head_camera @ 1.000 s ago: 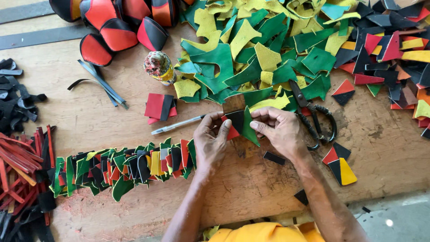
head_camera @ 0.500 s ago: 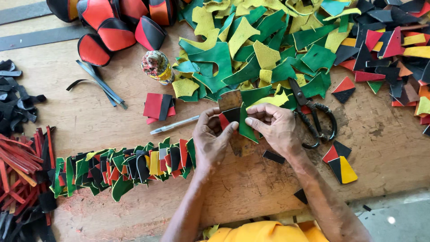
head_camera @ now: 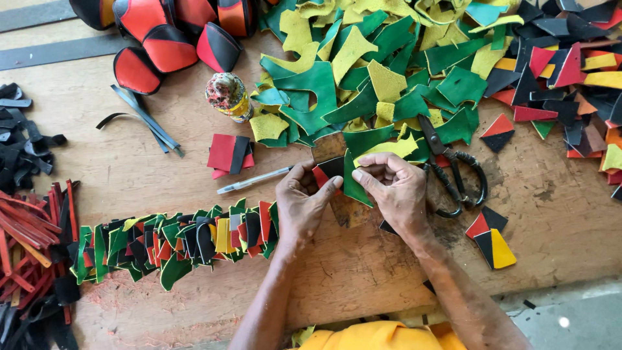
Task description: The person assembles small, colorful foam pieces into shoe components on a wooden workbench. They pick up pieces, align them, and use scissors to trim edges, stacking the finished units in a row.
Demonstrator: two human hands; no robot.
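Note:
My left hand [head_camera: 301,201] and my right hand [head_camera: 396,188] meet over the middle of the wooden table [head_camera: 162,168]. Together they pinch a small joined leather piece [head_camera: 342,174], black and red on the left, green on the right. A brown pattern board [head_camera: 329,146] shows just behind the piece and under my hands. To the left of my left hand lies a long row of overlapped green, black, red and yellow pieces [head_camera: 175,243].
A heap of green and yellow leather scraps [head_camera: 382,71] fills the back. Black scissors [head_camera: 450,168] lie right of my hands, a white pen [head_camera: 254,179] to the left. Red and black shells [head_camera: 162,32], a glue bottle [head_camera: 228,96], strips [head_camera: 32,259] and loose triangles [head_camera: 494,246] surround them.
Both hands have lifted the joined piece slightly and shifted their fingers on it; the green part now hangs lower between the thumbs. Nothing else on the table has moved.

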